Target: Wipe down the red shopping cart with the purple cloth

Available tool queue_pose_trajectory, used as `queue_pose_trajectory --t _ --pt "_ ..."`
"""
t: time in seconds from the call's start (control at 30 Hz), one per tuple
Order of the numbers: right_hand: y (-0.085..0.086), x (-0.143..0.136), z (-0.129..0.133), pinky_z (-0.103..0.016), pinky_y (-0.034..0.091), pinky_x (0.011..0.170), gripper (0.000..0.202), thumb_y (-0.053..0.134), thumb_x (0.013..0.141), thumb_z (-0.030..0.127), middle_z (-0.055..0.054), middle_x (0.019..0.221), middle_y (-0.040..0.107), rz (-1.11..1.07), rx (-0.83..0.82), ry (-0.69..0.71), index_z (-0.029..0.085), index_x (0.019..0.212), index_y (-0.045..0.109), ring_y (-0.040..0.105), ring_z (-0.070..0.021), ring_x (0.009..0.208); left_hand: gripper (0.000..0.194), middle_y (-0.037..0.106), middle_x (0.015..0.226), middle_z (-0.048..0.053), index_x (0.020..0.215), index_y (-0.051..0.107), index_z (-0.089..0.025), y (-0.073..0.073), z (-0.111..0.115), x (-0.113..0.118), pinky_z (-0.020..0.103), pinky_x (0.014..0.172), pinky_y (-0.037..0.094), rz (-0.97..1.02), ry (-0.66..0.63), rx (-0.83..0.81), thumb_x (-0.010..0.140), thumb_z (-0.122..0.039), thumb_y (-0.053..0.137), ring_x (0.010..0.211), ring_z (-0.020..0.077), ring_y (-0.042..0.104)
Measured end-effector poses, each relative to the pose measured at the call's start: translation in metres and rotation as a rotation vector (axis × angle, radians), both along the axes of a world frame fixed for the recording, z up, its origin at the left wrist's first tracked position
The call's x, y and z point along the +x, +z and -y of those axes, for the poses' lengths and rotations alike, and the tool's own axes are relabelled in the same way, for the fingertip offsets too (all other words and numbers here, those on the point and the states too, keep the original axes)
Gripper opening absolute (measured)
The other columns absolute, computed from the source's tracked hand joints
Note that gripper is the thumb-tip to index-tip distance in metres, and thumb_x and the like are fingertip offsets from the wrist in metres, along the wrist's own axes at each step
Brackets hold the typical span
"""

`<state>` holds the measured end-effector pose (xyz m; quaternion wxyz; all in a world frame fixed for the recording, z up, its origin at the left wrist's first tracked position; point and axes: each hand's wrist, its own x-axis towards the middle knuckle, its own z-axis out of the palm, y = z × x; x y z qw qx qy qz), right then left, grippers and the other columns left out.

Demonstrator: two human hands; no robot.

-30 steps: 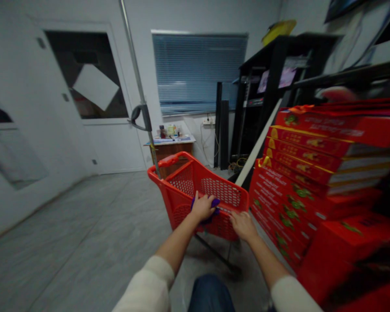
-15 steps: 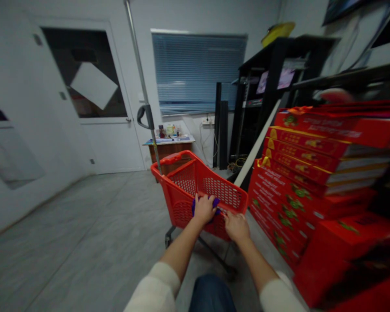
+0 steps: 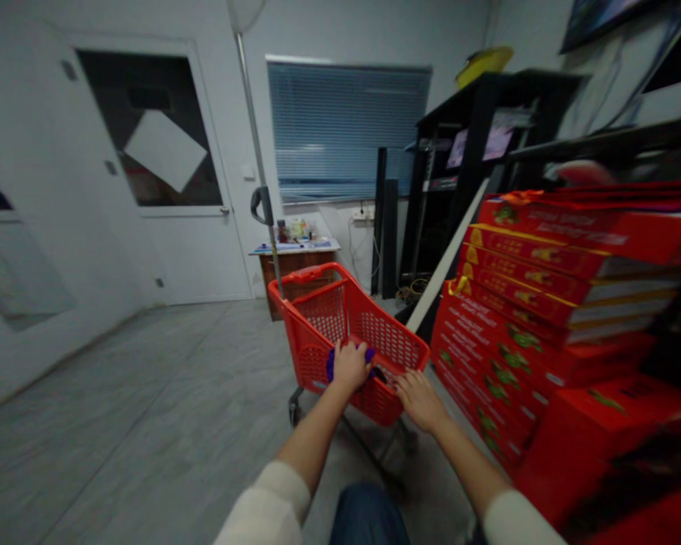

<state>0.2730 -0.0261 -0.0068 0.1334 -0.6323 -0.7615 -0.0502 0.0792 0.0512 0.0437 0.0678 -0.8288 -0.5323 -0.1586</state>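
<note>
A red plastic shopping cart (image 3: 318, 352) with perforated walls stands in front of me, its near end toward my knees. My left hand (image 3: 350, 365) is closed on a purple cloth (image 3: 330, 366), pressed against the cart's near upper rim. Part of the cloth is hidden beneath my fingers. At the rim's near right corner is my right hand (image 3: 421, 398), its fingers bent over the edge. A tall metal pole with a grey handle (image 3: 262, 204) rises at the cart's far left side.
Red printed boxes (image 3: 505, 363) are stacked close on my right. Behind the cart stands a small wooden desk (image 3: 300, 261) with items on it. Black racks (image 3: 480, 113) and a leaning white board (image 3: 448, 257) are at the back right. A white door (image 3: 196, 250) is at the left.
My left hand and the purple cloth have shifted slightly left along the rim. My right hand has moved a little right, its fingers more spread. The cart has turned slightly.
</note>
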Motion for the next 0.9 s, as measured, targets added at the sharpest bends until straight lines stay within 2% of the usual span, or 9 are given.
queue_pose_trajectory --t 0.07,0.17,0.27,0.33,0.43,0.57,0.67,0.8,0.9 --pt "-0.006 0.0 -0.002 -0.041 0.023 0.115 0.043 0.027 0.099 0.03 -0.012 0.128 0.06 0.007 0.021 -0.032 0.016 0.122 0.061 0.042 -0.0237 0.133 0.039 0.061 0.111 0.01 0.12 0.054 -0.024 -0.003 0.005 0.008 0.045 0.111 0.027 -0.004 -0.113 -0.014 0.086 -0.042 0.058 0.11 0.0243 0.057" --pt "-0.011 0.0 -0.001 -0.041 0.023 0.116 0.043 0.027 0.099 0.029 -0.012 0.132 0.058 0.001 0.04 -0.044 0.016 0.124 0.06 0.039 -0.0234 0.136 0.042 0.06 0.116 0.007 0.126 0.05 -0.028 0.004 0.001 -0.004 0.044 0.113 0.024 -0.029 -0.233 -0.042 0.088 -0.043 0.056 0.113 0.0226 0.056" --pt "-0.012 -0.001 0.0 -0.041 0.023 0.117 0.043 0.026 0.099 0.028 -0.012 0.133 0.057 0.005 0.054 -0.064 0.015 0.126 0.058 0.037 -0.0235 0.137 0.041 0.061 0.113 0.007 0.128 0.048 -0.029 0.016 -0.011 -0.026 0.052 0.116 0.015 -0.028 -0.125 -0.045 0.09 -0.041 0.053 0.113 0.0229 0.056" --pt "-0.012 -0.004 0.001 -0.04 0.022 0.117 0.044 0.026 0.099 0.027 -0.013 0.134 0.056 0.024 0.056 -0.089 0.013 0.128 0.057 0.037 -0.0243 0.137 0.041 0.061 0.111 0.008 0.128 0.048 -0.027 0.02 -0.014 -0.031 0.053 0.116 0.014 -0.017 -0.044 -0.028 0.09 -0.039 0.053 0.113 0.0237 0.056" --pt "-0.009 -0.01 0.001 -0.039 0.021 0.117 0.046 0.025 0.099 0.028 -0.015 0.134 0.057 0.051 0.055 -0.123 0.01 0.128 0.056 0.04 -0.0253 0.135 0.041 0.061 0.111 0.009 0.126 0.051 -0.024 0.011 -0.005 -0.014 0.05 0.115 0.018 -0.002 -0.03 -0.009 0.088 -0.038 0.056 0.112 0.0244 0.056" --pt "-0.005 -0.011 0.0 -0.038 0.023 0.116 0.045 0.026 0.099 0.029 -0.015 0.129 0.06 0.082 0.056 -0.139 0.012 0.123 0.06 0.045 -0.0257 0.131 0.047 0.057 0.118 0.01 0.127 0.05 -0.027 -0.007 0.013 0.016 0.046 0.113 0.023 0.012 -0.167 0.008 0.085 -0.042 0.061 0.116 0.0254 0.053" --pt "-0.009 -0.009 -0.002 -0.04 0.026 0.114 0.044 0.027 0.099 0.029 -0.015 0.126 0.062 0.101 0.093 -0.156 0.011 0.12 0.062 0.049 -0.0264 0.127 0.046 0.057 0.118 0.009 0.128 0.049 -0.029 -0.006 0.01 0.012 0.045 0.114 0.021 -0.013 -0.268 -0.007 0.085 -0.041 0.06 0.116 0.0236 0.054" --pt "-0.024 -0.014 -0.006 -0.041 0.028 0.111 0.042 0.03 0.098 0.029 -0.016 0.12 0.066 0.08 0.243 -0.156 0.011 0.118 0.062 0.053 -0.026 0.121 0.042 0.059 0.114 0.009 0.126 0.05 -0.025 0.011 -0.011 -0.011 0.05 0.114 0.018 -0.029 -0.11 -0.031 0.087 -0.036 0.058 0.113 0.0238 0.055" --pt "-0.032 -0.029 -0.008 -0.043 0.029 0.11 0.042 0.031 0.098 0.03 -0.017 0.119 0.066 0.039 0.356 -0.169 0.011 0.12 0.061 0.054 -0.0274 0.12 0.041 0.06 0.111 0.01 0.125 0.051 -0.023 0.014 -0.014 -0.012 0.049 0.114 0.019 -0.034 -0.059 -0.029 0.086 -0.034 0.059 0.112 0.0247 0.055"
